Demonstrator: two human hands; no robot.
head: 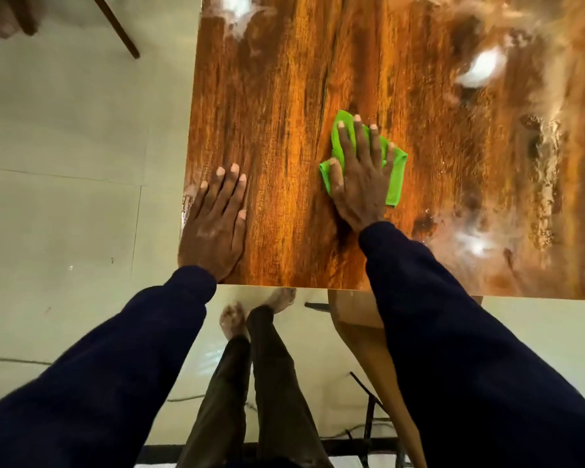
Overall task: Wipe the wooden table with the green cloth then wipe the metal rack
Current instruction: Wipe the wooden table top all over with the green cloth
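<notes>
While I lean over the table (pixel 318 79), its top fills the far and right part of my view: glossy brown and orange wood with dark streaks of grain running away from me, and pale glare and smeared, hazy patches along the right side and far-left corner. Pale, shiny floor (pixel 65 163) tiles with thin seams lie to the left and below the near edge. My bare feet (pixel 233 320) stand on them just under that edge. A curved, light wooden piece (pixel 362 336) sticks out beneath the table beside my right arm, with thin black metal bars (pixel 368 407) lower down; I cannot tell what they belong to.

The cloth (pixel 395 180) lies flat on the wood near the middle of what I see, well in from the edges. It is bright green, soft and slightly fuzzy, folded into an uneven, angular pad. Its long axis runs away from me, the far corner leaning a little left and the near corner a little right.

My right hand (pixel 360 184) presses palm-down on it, fingers (pixel 347 140) straight and spread apart, the tips reaching the far corner. My left hand (pixel 217 224) rests flat on bare wood at the near-left corner, well apart from the cloth, fingers (pixel 230 184) straight and close together. Both sleeves (pixel 453 315) are dark navy
</notes>
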